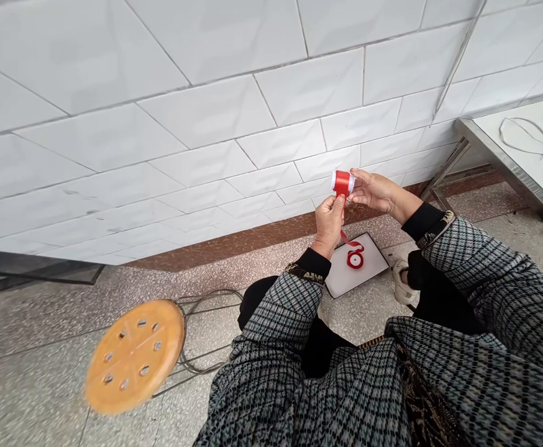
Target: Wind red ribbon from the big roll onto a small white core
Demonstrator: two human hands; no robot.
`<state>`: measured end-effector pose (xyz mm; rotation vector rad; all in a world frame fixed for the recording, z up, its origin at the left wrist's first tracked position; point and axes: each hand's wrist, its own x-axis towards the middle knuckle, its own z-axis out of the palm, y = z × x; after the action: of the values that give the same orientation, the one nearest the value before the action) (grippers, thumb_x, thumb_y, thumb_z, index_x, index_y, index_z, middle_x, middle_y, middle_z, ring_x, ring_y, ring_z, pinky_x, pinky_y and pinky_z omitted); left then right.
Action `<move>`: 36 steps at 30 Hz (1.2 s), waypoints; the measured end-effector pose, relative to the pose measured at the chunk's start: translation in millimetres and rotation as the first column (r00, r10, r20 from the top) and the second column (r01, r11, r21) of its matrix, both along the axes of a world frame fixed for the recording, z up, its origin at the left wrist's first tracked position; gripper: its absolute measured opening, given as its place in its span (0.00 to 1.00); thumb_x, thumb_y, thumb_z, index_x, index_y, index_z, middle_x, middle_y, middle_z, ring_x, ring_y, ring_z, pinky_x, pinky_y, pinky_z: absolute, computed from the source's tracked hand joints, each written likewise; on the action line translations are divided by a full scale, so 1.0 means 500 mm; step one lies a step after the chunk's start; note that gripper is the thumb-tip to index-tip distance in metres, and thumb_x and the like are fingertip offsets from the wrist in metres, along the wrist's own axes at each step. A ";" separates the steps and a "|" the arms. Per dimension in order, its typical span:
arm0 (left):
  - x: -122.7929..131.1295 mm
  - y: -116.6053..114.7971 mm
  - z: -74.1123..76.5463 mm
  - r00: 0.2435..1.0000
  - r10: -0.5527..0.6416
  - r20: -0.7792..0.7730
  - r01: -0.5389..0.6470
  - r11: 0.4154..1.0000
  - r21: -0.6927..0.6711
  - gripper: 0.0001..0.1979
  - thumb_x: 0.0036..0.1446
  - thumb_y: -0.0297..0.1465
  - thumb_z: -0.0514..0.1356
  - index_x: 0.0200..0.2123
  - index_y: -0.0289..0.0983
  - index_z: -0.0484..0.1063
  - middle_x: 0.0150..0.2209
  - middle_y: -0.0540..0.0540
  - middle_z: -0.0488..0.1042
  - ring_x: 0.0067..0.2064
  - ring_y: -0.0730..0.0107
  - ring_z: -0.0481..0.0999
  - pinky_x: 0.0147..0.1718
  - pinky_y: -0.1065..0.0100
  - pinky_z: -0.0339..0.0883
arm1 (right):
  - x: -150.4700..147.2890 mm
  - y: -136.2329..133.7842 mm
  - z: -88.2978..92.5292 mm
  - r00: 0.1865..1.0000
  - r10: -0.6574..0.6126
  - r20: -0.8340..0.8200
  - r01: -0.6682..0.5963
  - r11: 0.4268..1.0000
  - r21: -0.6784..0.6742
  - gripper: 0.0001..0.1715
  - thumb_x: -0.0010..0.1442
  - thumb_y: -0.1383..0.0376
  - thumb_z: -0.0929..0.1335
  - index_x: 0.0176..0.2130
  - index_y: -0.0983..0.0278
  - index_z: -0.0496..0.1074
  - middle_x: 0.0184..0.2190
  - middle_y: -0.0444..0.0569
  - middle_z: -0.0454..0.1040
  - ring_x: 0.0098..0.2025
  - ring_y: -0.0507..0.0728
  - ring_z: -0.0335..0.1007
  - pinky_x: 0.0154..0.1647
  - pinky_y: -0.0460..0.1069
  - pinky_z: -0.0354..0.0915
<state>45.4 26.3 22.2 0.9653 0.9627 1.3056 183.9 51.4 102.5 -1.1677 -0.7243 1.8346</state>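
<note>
In front of the tiled wall, my left hand (330, 218) is closed, its thumb pressing on a red ribbon (343, 182). The ribbon lies round a small white cylinder (333, 180), whose white ends show at both sides. My right hand (373, 191) grips the cylinder's right end, with the fingers curved round it. From my left hand the ribbon hangs down in a loose curl to a roll of red ribbon (355, 259). That roll lies flat on a white, dark-edged board (346, 282) on the floor.
An orange round-topped stool (134, 357) with metal legs lies on its side at the left. At the right stands a white-topped table (509, 127) with a metal edge and a white cable (527, 138) on top. A dark-framed object (38, 273) sits at the left wall.
</note>
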 end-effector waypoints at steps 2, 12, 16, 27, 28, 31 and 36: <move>-0.001 0.000 0.005 0.999 -0.001 0.044 0.003 0.999 -0.034 0.22 0.52 0.49 0.70 0.27 0.37 0.70 0.15 0.58 0.58 0.16 0.83 0.51 0.15 0.75 0.41 | -0.001 -0.003 0.007 1.000 0.022 -0.013 -0.022 1.000 -0.022 0.18 0.78 0.63 0.59 0.41 0.70 0.71 0.25 0.52 0.77 0.19 0.48 0.72 0.22 0.39 0.73; -0.028 0.007 0.021 0.978 -0.130 0.163 0.140 0.989 -0.051 0.37 0.45 0.41 0.77 0.58 0.43 0.71 0.22 0.58 0.70 0.16 0.84 0.55 0.15 0.72 0.44 | 0.013 0.000 0.003 0.980 0.190 -0.055 -0.197 0.961 -0.193 0.25 0.77 0.55 0.57 0.41 0.70 0.70 0.21 0.52 0.76 0.17 0.49 0.70 0.17 0.38 0.70; -0.024 0.004 0.020 0.970 -0.124 0.209 0.138 0.989 -0.054 0.33 0.43 0.46 0.76 0.51 0.41 0.73 0.21 0.59 0.68 0.16 0.85 0.55 0.16 0.73 0.44 | 0.012 -0.002 -0.004 0.973 0.218 -0.081 -0.232 0.941 -0.247 0.32 0.76 0.47 0.56 0.41 0.70 0.71 0.21 0.52 0.75 0.16 0.49 0.69 0.15 0.38 0.69; -0.018 0.009 0.018 0.961 -0.005 0.275 0.034 0.994 -0.100 0.26 0.49 0.54 0.70 0.31 0.39 0.67 0.15 0.61 0.54 0.15 0.83 0.47 0.14 0.73 0.40 | -0.009 -0.014 -0.049 0.862 -0.126 0.491 -0.170 0.840 0.515 0.29 0.54 0.70 0.78 0.53 0.62 0.71 0.46 0.50 0.75 0.38 0.54 0.77 0.35 0.46 0.76; -0.017 0.008 0.019 0.959 -0.010 0.282 0.039 0.994 -0.098 0.26 0.49 0.54 0.70 0.32 0.39 0.68 0.15 0.61 0.54 0.15 0.83 0.47 0.14 0.73 0.40 | -0.012 -0.013 -0.056 0.837 -0.170 0.521 -0.192 0.800 0.569 0.29 0.52 0.71 0.77 0.53 0.62 0.72 0.46 0.49 0.75 0.39 0.54 0.77 0.38 0.47 0.76; -0.016 0.006 0.024 0.952 -0.020 0.305 0.044 0.996 -0.072 0.27 0.48 0.54 0.71 0.33 0.39 0.69 0.15 0.61 0.55 0.15 0.84 0.48 0.14 0.73 0.40 | -0.019 -0.010 -0.065 0.806 -0.255 0.535 -0.192 0.742 0.643 0.24 0.53 0.70 0.77 0.50 0.63 0.74 0.41 0.47 0.75 0.37 0.54 0.77 0.42 0.48 0.76; -0.023 0.007 0.031 0.967 -0.018 0.254 0.027 0.999 -0.031 0.27 0.46 0.52 0.73 0.39 0.39 0.72 0.16 0.61 0.59 0.15 0.84 0.51 0.14 0.73 0.42 | -0.026 -0.011 -0.042 0.941 -0.052 0.334 -0.099 0.902 0.419 0.08 0.64 0.64 0.74 0.37 0.67 0.75 0.26 0.45 0.76 0.27 0.50 0.77 0.30 0.42 0.75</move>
<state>34.1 29.9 37.6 0.7587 0.7720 1.3520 170.7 46.0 81.7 -1.1823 -1.2754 1.3974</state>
